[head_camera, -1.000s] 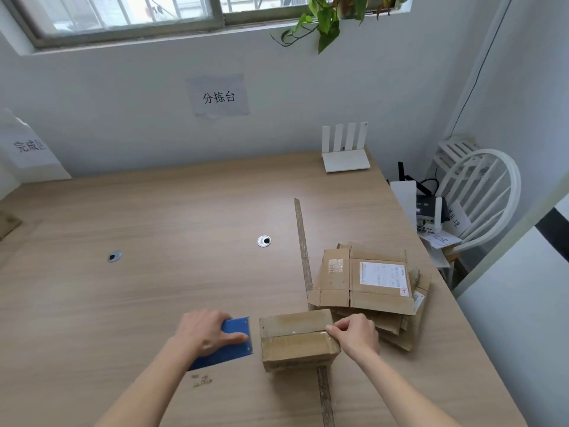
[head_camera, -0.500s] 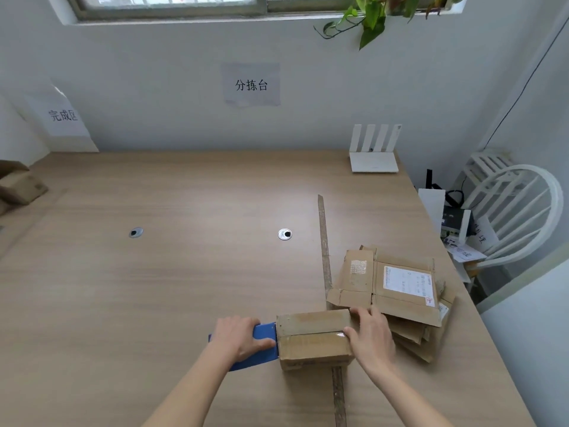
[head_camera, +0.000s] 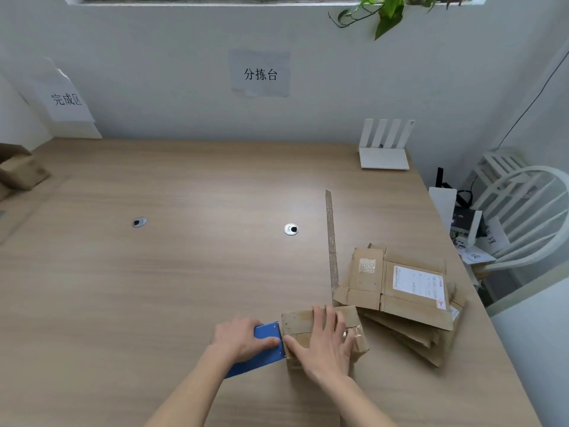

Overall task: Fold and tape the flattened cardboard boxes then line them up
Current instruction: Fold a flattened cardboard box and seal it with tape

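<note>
A small folded cardboard box [head_camera: 297, 322] stands on the wooden table [head_camera: 154, 288] near its front edge. My right hand [head_camera: 323, 343] lies flat on the box top with fingers spread, pressing it down. My left hand [head_camera: 243, 339] grips a blue tape dispenser [head_camera: 261, 352] whose toothed end touches the box's left side. To the right lies a stack of flattened cardboard boxes [head_camera: 400, 300], the top one bearing a white label. Finished boxes [head_camera: 21, 171] sit at the far left edge.
A long cardboard strip [head_camera: 331, 241] lies on the table beside the stack. Two metal grommets [head_camera: 291, 229] sit mid-table. A white router [head_camera: 385, 149] stands at the back right. A white chair [head_camera: 523, 211] and clutter are off the table's right edge.
My right hand moved from the box's right end onto its top. The left hand brought the dispenser up against the box's left side. The camera shifted left.
</note>
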Action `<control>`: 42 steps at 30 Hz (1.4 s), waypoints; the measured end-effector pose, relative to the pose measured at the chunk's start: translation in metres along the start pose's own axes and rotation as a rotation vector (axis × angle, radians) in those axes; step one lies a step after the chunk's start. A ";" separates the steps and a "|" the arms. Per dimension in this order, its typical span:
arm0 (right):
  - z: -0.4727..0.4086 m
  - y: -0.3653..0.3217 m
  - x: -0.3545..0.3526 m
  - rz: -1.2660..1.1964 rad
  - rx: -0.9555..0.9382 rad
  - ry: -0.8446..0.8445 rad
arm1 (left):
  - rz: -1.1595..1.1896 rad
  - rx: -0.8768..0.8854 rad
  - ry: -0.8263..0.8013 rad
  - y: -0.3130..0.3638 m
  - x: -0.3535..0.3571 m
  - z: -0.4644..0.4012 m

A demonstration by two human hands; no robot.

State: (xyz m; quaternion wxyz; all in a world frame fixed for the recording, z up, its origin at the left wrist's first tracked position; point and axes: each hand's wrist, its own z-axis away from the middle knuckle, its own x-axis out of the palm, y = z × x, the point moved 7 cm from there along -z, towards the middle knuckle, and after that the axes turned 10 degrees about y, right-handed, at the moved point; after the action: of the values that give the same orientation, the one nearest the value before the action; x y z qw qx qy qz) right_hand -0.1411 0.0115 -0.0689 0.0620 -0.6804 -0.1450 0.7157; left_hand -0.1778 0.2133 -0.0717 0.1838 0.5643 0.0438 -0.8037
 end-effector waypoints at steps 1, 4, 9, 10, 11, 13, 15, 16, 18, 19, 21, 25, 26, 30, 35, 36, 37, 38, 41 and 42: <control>0.001 0.000 0.000 -0.015 0.003 -0.026 | -0.072 0.017 0.043 0.003 -0.003 -0.002; 0.000 -0.003 -0.008 -0.044 0.006 -0.072 | -0.088 -0.004 0.144 0.008 0.000 -0.003; -0.001 -0.006 -0.011 -0.048 -0.111 -0.149 | -0.020 -0.036 0.201 0.002 0.007 0.010; -0.004 -0.007 -0.010 -0.047 -0.159 -0.174 | -0.011 -0.045 0.210 -0.003 0.008 0.012; -0.007 -0.008 -0.009 -0.039 -0.220 -0.203 | -0.005 -0.055 0.220 -0.009 0.007 0.014; -0.011 -0.010 -0.008 -0.018 -0.373 -0.281 | 0.023 -0.077 0.244 -0.021 0.003 0.017; -0.010 -0.011 -0.013 -0.028 -0.548 -0.352 | 0.076 -0.096 0.283 -0.029 -0.004 0.021; -0.009 -0.011 -0.019 -0.042 -0.623 -0.350 | 0.105 -0.102 0.304 -0.032 -0.009 0.023; -0.004 -0.005 -0.033 -0.053 -0.690 -0.264 | 0.139 -0.095 0.330 -0.032 -0.018 0.026; -0.001 0.002 -0.039 -0.049 -0.672 -0.200 | 0.147 -0.085 0.337 -0.029 -0.022 0.029; 0.007 0.019 -0.047 -0.026 -0.548 -0.102 | 0.163 -0.059 0.352 -0.023 -0.029 0.033; 0.021 0.050 -0.040 -0.041 -0.187 -0.132 | 0.176 0.016 0.367 -0.001 -0.036 0.041; 0.023 0.051 -0.037 -0.077 -0.152 -0.184 | 0.172 0.036 0.366 0.004 -0.037 0.043; 0.019 0.045 -0.025 -0.126 -0.237 -0.335 | 0.166 0.081 0.353 0.003 -0.040 0.047; 0.019 0.038 -0.020 -0.124 -0.300 -0.360 | 0.182 0.123 0.361 0.000 -0.051 0.057; 0.021 0.035 -0.022 -0.125 -0.302 -0.355 | 0.185 0.130 0.359 0.000 -0.054 0.059; 0.023 0.034 -0.023 -0.130 -0.304 -0.333 | 0.189 0.133 0.355 0.001 -0.056 0.061; 0.024 0.031 -0.026 -0.121 -0.309 -0.299 | 0.191 0.140 0.353 0.002 -0.059 0.062; 0.028 0.023 -0.038 0.021 -0.356 -0.160 | 0.186 0.164 0.351 0.005 -0.064 0.067; 0.030 0.021 -0.040 0.055 -0.368 -0.127 | 0.184 0.170 0.353 0.006 -0.066 0.069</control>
State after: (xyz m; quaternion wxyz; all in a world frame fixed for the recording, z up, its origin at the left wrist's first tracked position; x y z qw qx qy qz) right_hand -0.1659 -0.0236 -0.0363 -0.0921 -0.6376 -0.2586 0.7198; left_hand -0.2179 0.2051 0.0146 0.1978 0.7112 -0.0441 -0.6732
